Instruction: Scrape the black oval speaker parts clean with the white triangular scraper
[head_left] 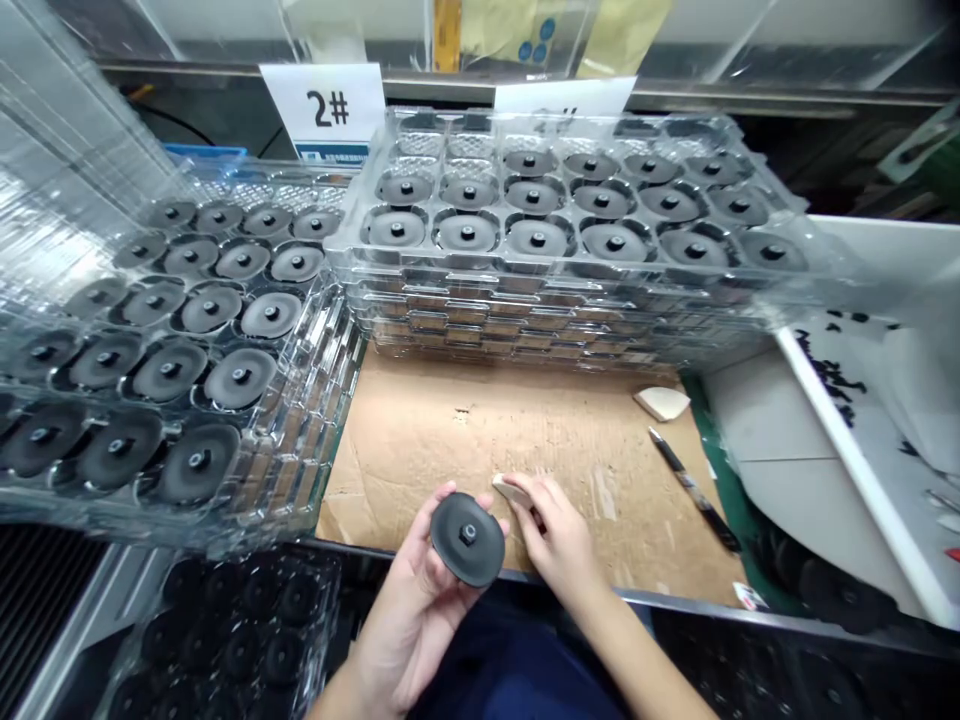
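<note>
My left hand (427, 590) grips a black round disc (480, 555) by its edge, with a small raised hub at its centre facing up. Close beside it, my right hand (551, 530) pinches a small pale wedge-shaped piece (510, 490), its tip pointing toward the disc. The fingers partly cover this piece, and whether it touches the disc is hard to tell. Both hands are over the near edge of a brown cardboard sheet (420, 420).
Stacked clear plastic trays of black discs stand at the left (292, 430) and back (525, 290). On the cardboard's right lie another pale wedge (663, 402) and a black pen (694, 488). A white bin (862, 475) with small black bits borders the right. A "2#" sign (326, 108) hangs behind.
</note>
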